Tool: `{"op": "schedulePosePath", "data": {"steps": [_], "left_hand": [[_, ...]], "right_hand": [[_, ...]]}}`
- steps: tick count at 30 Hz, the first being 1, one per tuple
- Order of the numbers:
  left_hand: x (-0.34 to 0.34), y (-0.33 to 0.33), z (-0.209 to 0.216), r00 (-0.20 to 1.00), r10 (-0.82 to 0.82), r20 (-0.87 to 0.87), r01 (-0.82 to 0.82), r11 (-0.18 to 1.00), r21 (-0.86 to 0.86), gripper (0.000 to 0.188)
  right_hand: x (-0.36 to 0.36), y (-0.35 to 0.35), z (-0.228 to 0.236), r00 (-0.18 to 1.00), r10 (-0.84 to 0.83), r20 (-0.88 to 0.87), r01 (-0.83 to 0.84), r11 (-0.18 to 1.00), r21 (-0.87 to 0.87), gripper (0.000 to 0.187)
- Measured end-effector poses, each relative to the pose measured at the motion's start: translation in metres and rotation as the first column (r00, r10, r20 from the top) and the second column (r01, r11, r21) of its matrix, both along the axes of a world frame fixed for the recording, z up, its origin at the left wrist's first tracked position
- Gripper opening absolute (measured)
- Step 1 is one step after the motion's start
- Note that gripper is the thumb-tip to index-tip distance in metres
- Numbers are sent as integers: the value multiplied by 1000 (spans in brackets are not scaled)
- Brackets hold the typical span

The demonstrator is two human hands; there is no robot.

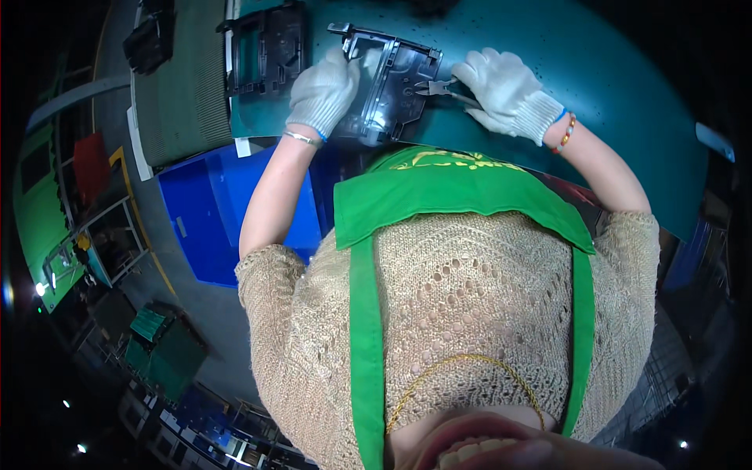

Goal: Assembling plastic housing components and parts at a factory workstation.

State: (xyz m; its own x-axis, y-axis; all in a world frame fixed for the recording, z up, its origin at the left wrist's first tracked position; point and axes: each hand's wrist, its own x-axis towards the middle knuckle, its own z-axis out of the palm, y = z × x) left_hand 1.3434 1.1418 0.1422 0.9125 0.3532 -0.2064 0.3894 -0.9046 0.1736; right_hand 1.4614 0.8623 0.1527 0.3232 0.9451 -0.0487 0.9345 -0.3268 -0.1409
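Note:
A black moulded plastic frame lies tilted on the teal table, close in front of my apron. My left hand, in a white knit glove, is closed on the frame's left edge. In my gloved right hand is a pair of cutting pliers. Its jaws reach the frame's right side; whether they touch it I cannot tell. One plier handle shows below my fingers. Left of my left hand lies a second black plastic frame.
The teal table spreads to the right. Left of it runs a ribbed green conveyor belt carrying another black part. A blue bin stands below the table's near left edge, under my left forearm.

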Motion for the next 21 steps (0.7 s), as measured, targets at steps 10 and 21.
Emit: {"op": "schedulePosePath", "data": {"steps": [10, 21], "left_hand": [[1, -12, -9, 999, -18, 36, 19, 999, -26, 43], [-10, 48, -28, 999, 34, 31, -5, 756, -654, 52]], "right_hand": [[10, 12, 9, 978, 168, 124, -139, 967, -215, 54], [24, 10, 10, 947, -201, -249, 160, 972, -174, 30]]}}
